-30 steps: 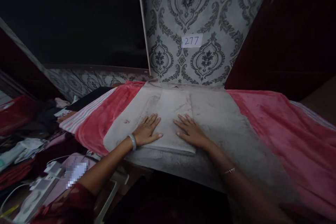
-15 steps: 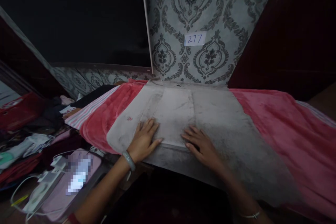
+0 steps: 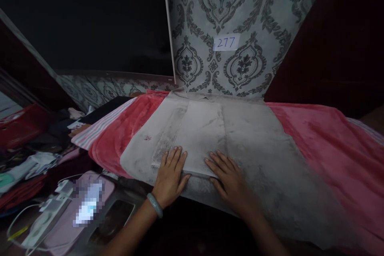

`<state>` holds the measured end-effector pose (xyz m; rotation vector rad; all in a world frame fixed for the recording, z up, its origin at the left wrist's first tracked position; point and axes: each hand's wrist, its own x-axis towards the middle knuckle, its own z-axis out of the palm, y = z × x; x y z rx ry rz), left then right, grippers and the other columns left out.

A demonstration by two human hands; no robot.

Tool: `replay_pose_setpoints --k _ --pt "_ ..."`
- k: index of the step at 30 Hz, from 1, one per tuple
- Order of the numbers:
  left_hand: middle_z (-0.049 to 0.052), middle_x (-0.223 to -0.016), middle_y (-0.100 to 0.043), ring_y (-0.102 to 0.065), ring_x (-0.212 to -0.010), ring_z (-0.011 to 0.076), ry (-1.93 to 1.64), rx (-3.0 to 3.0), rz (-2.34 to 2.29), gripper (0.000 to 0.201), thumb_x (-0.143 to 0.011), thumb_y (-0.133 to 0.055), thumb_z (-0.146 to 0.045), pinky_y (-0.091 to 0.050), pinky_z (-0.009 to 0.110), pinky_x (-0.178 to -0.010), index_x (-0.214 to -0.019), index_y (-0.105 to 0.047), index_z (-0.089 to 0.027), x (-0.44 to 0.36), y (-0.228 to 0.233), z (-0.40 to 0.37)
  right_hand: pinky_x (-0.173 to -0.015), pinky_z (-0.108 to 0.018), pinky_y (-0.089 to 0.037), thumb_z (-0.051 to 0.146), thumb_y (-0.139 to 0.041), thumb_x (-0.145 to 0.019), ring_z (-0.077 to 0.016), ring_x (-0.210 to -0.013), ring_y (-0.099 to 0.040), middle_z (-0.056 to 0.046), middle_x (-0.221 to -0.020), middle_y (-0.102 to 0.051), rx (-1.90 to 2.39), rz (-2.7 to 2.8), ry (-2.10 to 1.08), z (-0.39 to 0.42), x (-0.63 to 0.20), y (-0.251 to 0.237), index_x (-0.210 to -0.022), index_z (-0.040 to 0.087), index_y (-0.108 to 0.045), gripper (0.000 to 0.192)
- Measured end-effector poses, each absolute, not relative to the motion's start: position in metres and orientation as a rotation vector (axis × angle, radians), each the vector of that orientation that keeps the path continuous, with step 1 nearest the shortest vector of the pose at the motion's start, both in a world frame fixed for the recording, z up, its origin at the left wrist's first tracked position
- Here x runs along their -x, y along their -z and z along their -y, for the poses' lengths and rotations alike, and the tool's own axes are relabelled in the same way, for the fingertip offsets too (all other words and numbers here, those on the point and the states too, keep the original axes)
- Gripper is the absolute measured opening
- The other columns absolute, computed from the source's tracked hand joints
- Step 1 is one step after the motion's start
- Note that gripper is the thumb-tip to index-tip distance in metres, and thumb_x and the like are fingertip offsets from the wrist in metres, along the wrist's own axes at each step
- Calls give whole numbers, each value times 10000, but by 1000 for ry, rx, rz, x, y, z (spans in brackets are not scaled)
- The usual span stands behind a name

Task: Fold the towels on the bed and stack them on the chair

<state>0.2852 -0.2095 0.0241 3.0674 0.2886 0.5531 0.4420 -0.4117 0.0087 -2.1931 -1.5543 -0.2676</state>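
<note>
A folded grey cloth [image 3: 202, 128] forms a flat rectangular panel in the middle of a larger grey, suede-like cloth [image 3: 258, 140]. My left hand [image 3: 172, 174] lies palm down at the panel's near left edge, fingers stretched and a little apart. Over its near right edge, my right hand [image 3: 226, 178] rests flat with its fingers spread. Neither hand grips anything. A small red mark [image 3: 147, 138] shows on the larger cloth to the left of the panel.
Red plush fabric [image 3: 112, 142] lies under the grey cloth on both sides. A dark screen [image 3: 99, 24] and a patterned wall [image 3: 204, 64] with a "277" label [image 3: 226, 42] stand behind. At lower left are a white power strip [image 3: 45, 220], a pink case [image 3: 61, 228] and piled clothes [image 3: 36, 166].
Both hands have slid toward me, to the near edge of the folded panel, staying flat. More of the panel's left side shows. The view has shifted slightly.
</note>
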Motion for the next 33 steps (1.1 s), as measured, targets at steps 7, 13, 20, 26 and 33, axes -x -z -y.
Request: replay_pose_setpoints --k 7,13,20,26,33 --pt "157 -1596 -345 -251 -1507 298 -824 -3054 -292 654 -942 -484 -326 -234 539 -1218 -1544 -306 -142 -289 -8 214 -1169 -515 -318 273 -478 -975 -259 -1474 -292 -23 -1570 -396 2189 1544 304 411 -440 -8 -1502 313 -448 530" --pt "164 -1569 -396 -304 -1484 297 -982 -3059 -231 663 -934 -509 -269 -261 520 -1198 -1545 -293 -126 -289 -9 212 -1129 -506 -366 234 -485 -970 -263 -1452 -331 -40 -1541 -442 2092 1567 455 409 -443 -4 -1501 290 -448 535" --pt "161 -1562 -407 -323 -1474 299 -1013 -3061 -211 630 -928 -509 -252 -276 523 -1187 -1522 -343 -121 -289 -8 210 -1104 -508 -392 251 -485 -974 -269 -1436 -359 -41 -1533 -452 2074 1560 486 408 -442 -2 -1499 291 -452 528" --pt "144 -1541 -446 -369 -1450 288 -962 -3044 -205 571 -946 -507 -259 -372 509 -1142 -1494 -395 -144 -286 -14 206 -1093 -511 -405 295 -479 -984 -276 -1415 -395 -45 -1502 -493 2081 1522 435 407 -443 0 -1474 310 -490 490" --pt "89 -1477 -535 -494 -1361 256 -795 -2998 -147 470 -962 -517 -256 -482 456 -1079 -1432 -502 -230 -280 -29 189 -1080 -535 -423 253 -466 -963 -284 -1389 -435 -43 -1456 -542 2070 1483 435 399 -444 3 -1437 309 -539 483"
